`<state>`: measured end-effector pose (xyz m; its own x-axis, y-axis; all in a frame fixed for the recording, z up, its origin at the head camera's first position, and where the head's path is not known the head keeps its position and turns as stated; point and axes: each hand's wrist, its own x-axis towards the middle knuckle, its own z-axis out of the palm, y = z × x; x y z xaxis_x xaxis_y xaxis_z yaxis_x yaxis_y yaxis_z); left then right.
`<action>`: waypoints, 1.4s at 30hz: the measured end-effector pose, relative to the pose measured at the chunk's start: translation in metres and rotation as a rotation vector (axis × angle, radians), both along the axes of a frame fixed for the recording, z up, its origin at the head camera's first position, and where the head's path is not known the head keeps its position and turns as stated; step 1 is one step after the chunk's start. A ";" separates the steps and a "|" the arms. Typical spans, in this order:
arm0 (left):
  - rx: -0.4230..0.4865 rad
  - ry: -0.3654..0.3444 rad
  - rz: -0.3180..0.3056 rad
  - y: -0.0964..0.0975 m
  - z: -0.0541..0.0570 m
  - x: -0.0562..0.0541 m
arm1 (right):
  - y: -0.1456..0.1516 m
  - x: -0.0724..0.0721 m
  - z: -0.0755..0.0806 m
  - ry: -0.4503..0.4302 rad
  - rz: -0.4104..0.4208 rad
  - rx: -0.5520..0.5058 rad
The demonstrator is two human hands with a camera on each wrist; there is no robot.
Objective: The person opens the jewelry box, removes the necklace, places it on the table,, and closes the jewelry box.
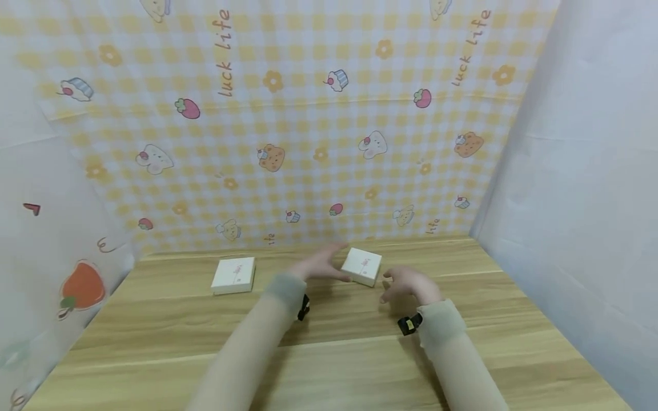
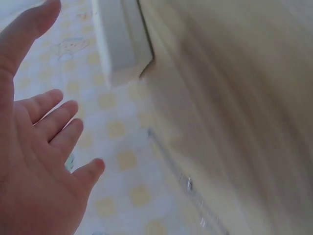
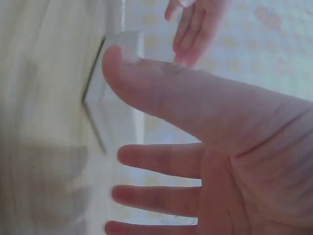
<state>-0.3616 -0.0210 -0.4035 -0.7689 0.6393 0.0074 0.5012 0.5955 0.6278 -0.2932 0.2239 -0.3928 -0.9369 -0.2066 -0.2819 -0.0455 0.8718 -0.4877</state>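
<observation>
A small square white box (image 1: 362, 266) with pink lettering on its lid lies flat on the wooden table, between the two hands. My left hand (image 1: 323, 264) is at its left side, thumb and fingers spread, the thumb tip close to the box's front left corner. On the other side my right hand (image 1: 409, 283) stands apart from the box, its fingers extended toward it. In the left wrist view the palm (image 2: 39, 161) holds nothing. The right wrist view shows the right thumb (image 3: 156, 88) overlapping the white box (image 3: 117, 117), with bare fingers below.
A second white box (image 1: 233, 275) of similar look lies farther left on the wooden table (image 1: 349, 365). Behind the table hangs a yellow checked cloth (image 1: 308, 188) with printed cartoons. White sheets (image 1: 581, 171) enclose the sides. Each wrist wears a black camera (image 1: 409, 325).
</observation>
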 end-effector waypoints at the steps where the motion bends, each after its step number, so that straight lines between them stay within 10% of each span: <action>1: 0.001 0.007 0.006 0.005 -0.001 -0.001 | 0.003 -0.002 -0.002 0.002 -0.003 0.003; 16: -0.176 0.132 0.047 0.028 -0.023 -0.015 | -0.007 -0.003 -0.024 -0.073 -0.070 -0.011; 42: -0.344 0.119 0.083 0.050 -0.015 -0.020 | 0.002 -0.008 -0.023 -0.045 -0.049 -0.020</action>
<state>-0.3813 0.0293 -0.4190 -0.8251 0.5554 -0.1042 0.4997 0.8032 0.3244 -0.3010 0.2257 -0.4155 -0.9326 -0.1669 -0.3199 0.0192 0.8624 -0.5059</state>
